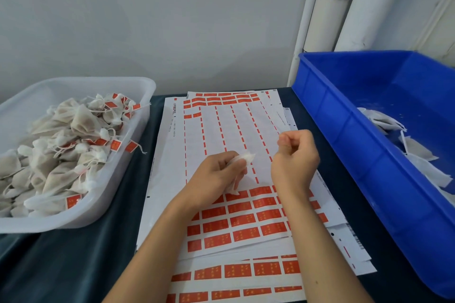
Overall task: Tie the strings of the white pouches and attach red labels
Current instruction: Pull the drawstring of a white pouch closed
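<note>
My left hand grips a small white pouch above the label sheets, its gathered top poking out to the right between my fingers. My right hand hovers a little to the right with fingers curled; the pouch's string is too thin to see, so I cannot tell whether the fingers pinch it. Beneath both hands lie sheets of red labels, with many labels peeled off the upper part.
A translucent white tub at the left holds several tied pouches with red labels. A blue crate at the right holds loose white pouches. A dark cloth covers the table. White pipes run up the wall.
</note>
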